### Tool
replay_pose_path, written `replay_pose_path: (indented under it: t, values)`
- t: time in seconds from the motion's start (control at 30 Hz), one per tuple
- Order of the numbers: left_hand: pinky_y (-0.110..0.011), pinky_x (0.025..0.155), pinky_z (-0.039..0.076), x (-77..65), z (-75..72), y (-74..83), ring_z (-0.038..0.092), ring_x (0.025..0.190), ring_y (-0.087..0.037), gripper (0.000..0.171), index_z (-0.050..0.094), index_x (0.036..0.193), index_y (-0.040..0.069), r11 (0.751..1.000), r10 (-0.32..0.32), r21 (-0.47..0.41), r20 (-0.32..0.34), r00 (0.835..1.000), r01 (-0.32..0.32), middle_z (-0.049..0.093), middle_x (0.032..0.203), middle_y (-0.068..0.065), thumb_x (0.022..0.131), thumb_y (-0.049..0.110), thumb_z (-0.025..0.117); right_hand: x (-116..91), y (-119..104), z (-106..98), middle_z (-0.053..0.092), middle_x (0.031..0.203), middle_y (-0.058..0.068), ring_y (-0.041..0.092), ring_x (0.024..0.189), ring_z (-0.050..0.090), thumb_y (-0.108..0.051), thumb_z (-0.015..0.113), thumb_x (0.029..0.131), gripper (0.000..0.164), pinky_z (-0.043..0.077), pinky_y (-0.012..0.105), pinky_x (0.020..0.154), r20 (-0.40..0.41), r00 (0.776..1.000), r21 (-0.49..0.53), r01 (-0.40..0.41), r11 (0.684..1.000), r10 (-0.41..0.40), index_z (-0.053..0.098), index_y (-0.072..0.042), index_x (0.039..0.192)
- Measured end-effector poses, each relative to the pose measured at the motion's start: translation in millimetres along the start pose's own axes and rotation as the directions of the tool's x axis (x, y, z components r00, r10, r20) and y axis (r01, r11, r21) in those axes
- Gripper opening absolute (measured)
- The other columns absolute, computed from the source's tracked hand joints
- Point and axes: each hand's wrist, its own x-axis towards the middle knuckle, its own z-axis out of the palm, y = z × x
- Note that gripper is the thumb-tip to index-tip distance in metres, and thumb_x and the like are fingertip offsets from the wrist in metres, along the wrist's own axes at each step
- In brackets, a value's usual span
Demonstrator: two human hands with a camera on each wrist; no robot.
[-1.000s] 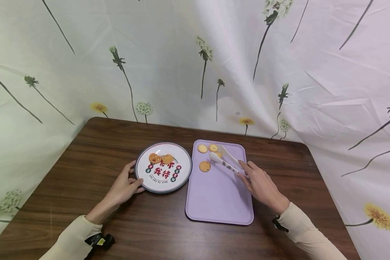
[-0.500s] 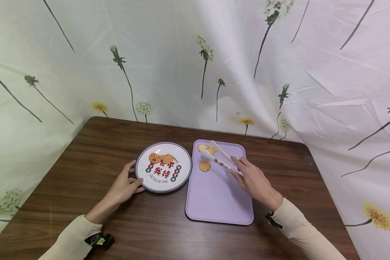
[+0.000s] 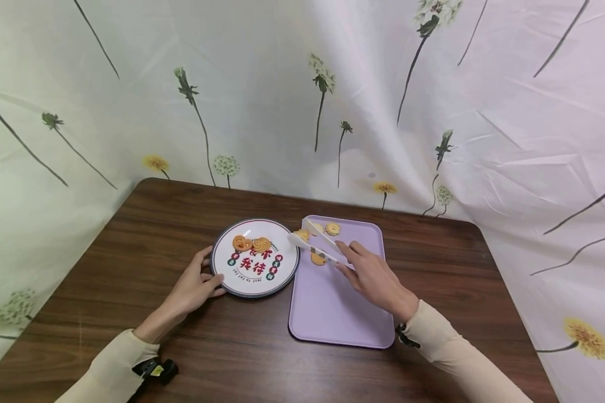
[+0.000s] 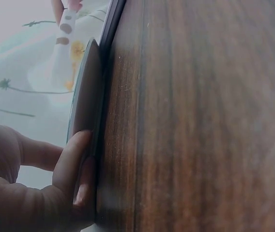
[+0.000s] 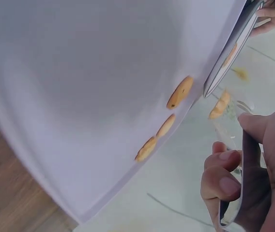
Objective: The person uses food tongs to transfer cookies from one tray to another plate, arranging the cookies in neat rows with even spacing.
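My left hand [image 3: 194,288] grips the near left rim of a white round plate [image 3: 288,263] with dark edging and red lettering. A pretzel-shaped cookie [image 3: 241,243] and a swirled round cookie [image 3: 261,245] lie on the plate. In my right hand [image 3: 378,280] is a pair of white tongs [image 3: 312,249]. Between the tongs' tips a cookie [image 5: 220,105] hangs in the air, beside the plate's right rim. Below and behind it on the purple tray [image 3: 340,316] lie a dotted round cookie [image 3: 319,258], a ring-like cookie [image 3: 333,229] and a partly hidden pale cookie [image 3: 319,228].
Plate and tray stand side by side, edges touching or nearly so, on a dark wooden table [image 3: 252,352]. A white curtain [image 3: 272,101] with dandelion prints hangs behind the table. Each wrist bears a strapped black camera.
My right hand has moved left with the tongs. They have taken a cookie from the tray's far part and lifted it toward the plate. My left hand stays on the rim.
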Motion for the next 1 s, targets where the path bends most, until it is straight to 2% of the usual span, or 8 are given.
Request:
replay_pose_path:
  t: [0.2,0.43,0.63,0.87,1.0]
  values:
    - [-0.025,0.082,0.07,-1.5,1.5,-1.9,0.062,0.115,-0.037,0.078,-0.002,0.165,-0.004,1.0,0.009,-0.021,0.006,1.0,-0.009,0.024,0.153,-0.037,0.106,-0.003,0.05,3.2,-8.1,8.5,0.058,0.093,0.001,0.007,0.068,0.044,-0.028,0.065,0.104,0.048,0.04,0.017,0.053,0.028,0.999,-0.002,0.025,1.0,-0.025,0.057,-0.009,0.148]
    - [-0.026,0.081,0.07,-0.5,1.3,-3.2,0.061,0.114,-0.037,0.078,-0.003,0.165,-0.004,0.998,0.027,-0.055,0.009,1.0,-0.026,0.022,0.153,-0.038,0.105,-0.005,0.048,8.0,-13.0,17.3,0.058,0.097,-0.001,0.007,0.068,0.047,-0.028,0.065,0.105,0.047,0.045,0.02,0.053,0.033,0.998,-0.021,0.062,0.998,-0.062,0.058,-0.009,0.147]
    - [-0.026,0.082,0.07,-0.7,0.5,0.3,0.061,0.116,-0.039,0.077,-0.002,0.165,-0.003,0.999,0.021,-0.045,0.003,1.0,-0.021,0.023,0.153,-0.038,0.106,-0.005,0.047,11.0,-15.5,23.3,0.059,0.098,-0.001,0.008,0.066,0.048,-0.028,0.066,0.104,0.047,0.048,0.021,0.053,0.039,0.997,-0.038,0.067,0.997,-0.066,0.058,-0.011,0.148]
    - [-0.026,0.081,0.07,0.4,0.4,-2.7,0.061,0.114,-0.038,0.078,-0.003,0.165,-0.004,0.999,0.026,-0.039,0.004,1.0,-0.026,0.023,0.153,-0.038,0.106,-0.005,0.048,13.9,-17.2,27.5,0.058,0.097,-0.001,0.008,0.064,0.048,-0.028,0.067,0.103,0.046,0.048,0.022,0.051,0.033,0.996,-0.044,0.082,0.996,-0.08,0.059,-0.01,0.145]
    - [-0.027,0.081,0.071,0.9,1.3,-3.9,0.06,0.115,-0.038,0.078,-0.003,0.165,-0.002,0.998,0.022,-0.065,0.005,1.0,-0.021,0.022,0.154,-0.037,0.106,-0.005,0.047,15.9,-18.0,28.4,0.058,0.098,-0.002,0.008,0.063,0.048,-0.029,0.066,0.104,0.045,0.047,0.022,0.05,0.046,0.996,-0.039,0.076,0.996,-0.074,0.059,-0.01,0.145]
